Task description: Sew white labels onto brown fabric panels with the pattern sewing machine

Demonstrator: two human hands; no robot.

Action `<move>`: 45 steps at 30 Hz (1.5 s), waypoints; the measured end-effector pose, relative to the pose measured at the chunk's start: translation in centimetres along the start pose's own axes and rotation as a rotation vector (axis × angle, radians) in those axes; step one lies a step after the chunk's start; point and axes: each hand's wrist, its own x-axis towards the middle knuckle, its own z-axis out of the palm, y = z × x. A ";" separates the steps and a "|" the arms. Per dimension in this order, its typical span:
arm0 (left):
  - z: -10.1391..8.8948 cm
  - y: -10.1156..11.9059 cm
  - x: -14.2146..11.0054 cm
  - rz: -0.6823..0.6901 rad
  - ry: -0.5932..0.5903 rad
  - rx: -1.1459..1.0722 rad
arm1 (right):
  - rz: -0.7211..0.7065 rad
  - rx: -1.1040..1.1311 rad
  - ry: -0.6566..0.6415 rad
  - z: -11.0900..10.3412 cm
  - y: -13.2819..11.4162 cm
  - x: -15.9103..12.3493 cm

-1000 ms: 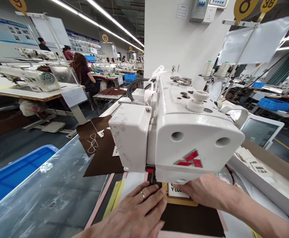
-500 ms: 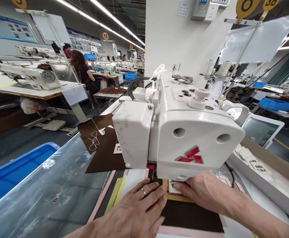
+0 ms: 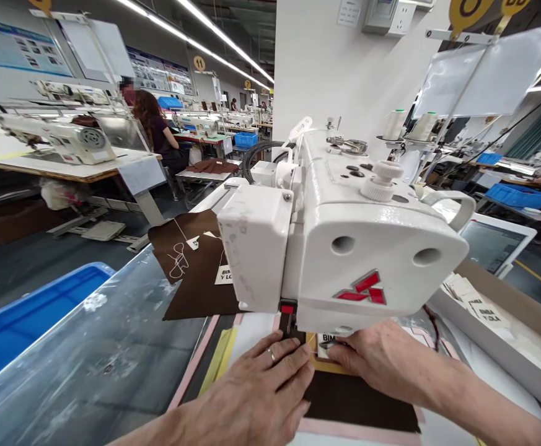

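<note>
A white sewing machine (image 3: 344, 241) with a red logo fills the middle. Under its head lies a dark brown fabric piece (image 3: 358, 406) on a pink-edged template (image 3: 196, 365). My left hand (image 3: 256, 396), with a ring, lies flat on the fabric, fingers stretched toward the needle area. My right hand (image 3: 382, 359) rests beside it, fingertips pressed on a small white label (image 3: 328, 341) under the machine head. The needle itself is hidden by the machine head.
Sewn brown pieces with labels (image 3: 196, 272) lie behind the machine. A blue bin (image 3: 23, 322) sits at left. A tray of white labels (image 3: 479, 310) and a screen (image 3: 493, 244) are at right. Other workers sit at distant machines.
The view has shifted slightly. Both hands stay on the fabric; my right fingertips have slid a little further onto the label under the machine head.
</note>
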 end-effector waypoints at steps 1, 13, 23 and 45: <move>0.0 -0.1 0.0 -0.001 -0.001 0.005 | -0.004 0.001 0.008 0.1 0.0 0.0; -0.5 0.1 0.1 0.007 -0.006 0.027 | -0.008 0.021 -0.022 -0.1 0.1 0.0; -0.6 0.1 0.2 0.001 -0.009 0.018 | -0.001 -0.021 0.080 0.4 0.4 0.0; -0.4 0.0 -0.1 0.013 -0.005 0.025 | -0.074 -0.183 0.090 0.7 0.5 0.1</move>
